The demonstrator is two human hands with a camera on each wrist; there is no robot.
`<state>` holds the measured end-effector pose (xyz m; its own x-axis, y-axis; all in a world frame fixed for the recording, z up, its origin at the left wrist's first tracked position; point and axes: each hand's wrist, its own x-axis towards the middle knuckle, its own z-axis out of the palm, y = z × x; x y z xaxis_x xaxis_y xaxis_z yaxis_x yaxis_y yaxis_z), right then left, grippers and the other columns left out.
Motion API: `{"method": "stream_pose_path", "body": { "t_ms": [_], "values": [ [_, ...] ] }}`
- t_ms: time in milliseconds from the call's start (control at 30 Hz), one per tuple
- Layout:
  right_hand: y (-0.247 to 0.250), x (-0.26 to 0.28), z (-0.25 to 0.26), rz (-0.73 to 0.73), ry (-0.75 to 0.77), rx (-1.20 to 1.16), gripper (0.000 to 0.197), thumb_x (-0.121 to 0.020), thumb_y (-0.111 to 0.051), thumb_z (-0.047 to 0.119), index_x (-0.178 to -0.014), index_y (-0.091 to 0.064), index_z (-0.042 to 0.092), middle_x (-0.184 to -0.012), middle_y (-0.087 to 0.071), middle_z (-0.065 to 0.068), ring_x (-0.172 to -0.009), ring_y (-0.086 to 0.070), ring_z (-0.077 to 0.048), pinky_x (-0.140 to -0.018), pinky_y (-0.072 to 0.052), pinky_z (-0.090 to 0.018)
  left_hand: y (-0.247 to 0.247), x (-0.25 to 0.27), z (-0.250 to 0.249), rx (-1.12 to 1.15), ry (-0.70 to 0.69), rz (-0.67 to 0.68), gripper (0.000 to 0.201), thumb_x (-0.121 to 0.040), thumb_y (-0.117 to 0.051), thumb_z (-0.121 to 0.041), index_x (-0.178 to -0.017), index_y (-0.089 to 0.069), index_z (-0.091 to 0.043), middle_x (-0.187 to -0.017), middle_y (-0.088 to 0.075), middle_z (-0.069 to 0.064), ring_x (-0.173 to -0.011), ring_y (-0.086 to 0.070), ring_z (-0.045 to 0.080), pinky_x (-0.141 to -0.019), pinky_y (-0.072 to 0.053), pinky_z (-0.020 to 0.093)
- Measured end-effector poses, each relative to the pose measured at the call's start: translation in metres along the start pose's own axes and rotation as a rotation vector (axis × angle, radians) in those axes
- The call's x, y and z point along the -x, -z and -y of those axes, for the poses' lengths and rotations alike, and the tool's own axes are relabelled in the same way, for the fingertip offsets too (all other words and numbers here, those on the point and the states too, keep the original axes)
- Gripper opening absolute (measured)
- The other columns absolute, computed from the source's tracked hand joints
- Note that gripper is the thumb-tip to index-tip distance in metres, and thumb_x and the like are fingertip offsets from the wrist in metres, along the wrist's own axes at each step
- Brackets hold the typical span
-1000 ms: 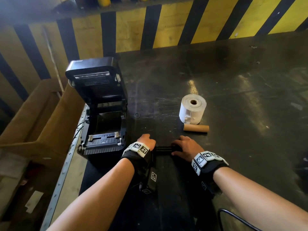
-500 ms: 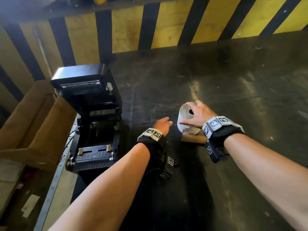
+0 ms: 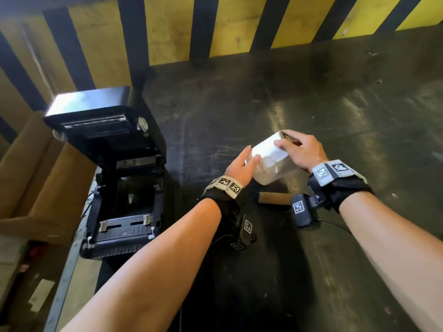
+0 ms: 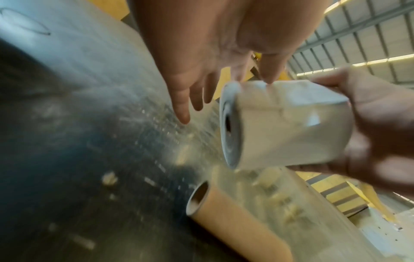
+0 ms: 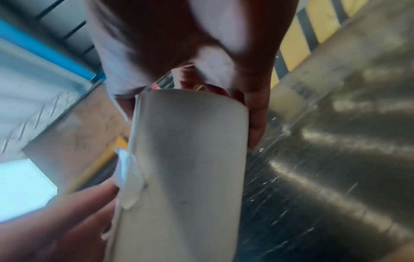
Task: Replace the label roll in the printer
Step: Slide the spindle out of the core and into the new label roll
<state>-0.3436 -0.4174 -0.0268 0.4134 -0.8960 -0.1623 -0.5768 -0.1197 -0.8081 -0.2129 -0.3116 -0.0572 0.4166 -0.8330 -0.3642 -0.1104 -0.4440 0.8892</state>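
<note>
The black label printer [image 3: 119, 178] stands open at the table's left edge, its lid tipped back and its roll bay empty. My right hand [image 3: 287, 143] grips the white label roll [image 3: 266, 161] by its right end and holds it on its side just above the table. My left hand [image 3: 247, 158] has straight fingers beside the roll's left end, and its thumb touches the roll's edge [image 4: 266, 83]. A loose label flap [image 5: 127, 179] sticks out from the roll [image 5: 186, 159]. An empty brown cardboard core [image 3: 275, 198] lies on the table below the roll.
The dark scratched table [image 3: 311, 92] stretches to the right and back. A yellow-and-black striped wall [image 3: 215, 25] closes off the back. A brown cardboard box [image 3: 36, 178] sits left of the printer. A small ring [image 3: 183, 176] lies near the printer's right side.
Both hands left the black bar near the table's front. My right hand took the upright roll, lifted it and tipped it sideways. My left hand came up to its left end.
</note>
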Motion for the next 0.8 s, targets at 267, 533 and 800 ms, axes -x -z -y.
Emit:
{"method": "stream_pose_path", "body": {
  "t_ms": [267,533,800],
  "values": [
    [0.003,0.042,0.019,0.147,-0.313,-0.672,0.029,-0.074,-0.056,0.048,-0.09,-0.065,0.026,-0.096,-0.063,-0.009,-0.085,-0.061,-0.028,-0.076,-0.054,-0.052,0.03,0.044,-0.032,0.359,-0.02,0.006,0.083,-0.066,-0.068,-0.049,-0.138,-0.028,-0.046,-0.138,-0.046,0.007,-0.122,-0.05,0.032,-0.091,-0.048,0.059],
    [-0.003,0.094,0.032,0.407,-0.358,-0.713,0.037,-0.083,-0.044,0.052,-0.101,-0.059,0.023,-0.093,-0.062,-0.013,-0.087,-0.061,-0.029,-0.085,-0.05,-0.047,0.047,0.1,-0.019,0.248,-0.128,0.02,0.044,-0.073,-0.071,-0.034,-0.11,-0.047,-0.04,-0.125,-0.048,0.009,-0.112,-0.052,0.031,-0.085,-0.052,0.058],
    [-0.005,0.138,0.054,0.1,0.236,-0.104,0.039,-0.086,-0.058,0.041,-0.117,-0.059,0.018,-0.123,-0.062,-0.003,-0.109,-0.057,-0.017,-0.088,-0.044,-0.028,0.068,0.144,0.003,0.356,-0.056,-0.154,0.03,-0.077,-0.07,-0.023,-0.104,-0.057,-0.027,-0.108,-0.055,0.002,-0.092,-0.055,0.022,-0.063,-0.052,0.038]
  ]
}}
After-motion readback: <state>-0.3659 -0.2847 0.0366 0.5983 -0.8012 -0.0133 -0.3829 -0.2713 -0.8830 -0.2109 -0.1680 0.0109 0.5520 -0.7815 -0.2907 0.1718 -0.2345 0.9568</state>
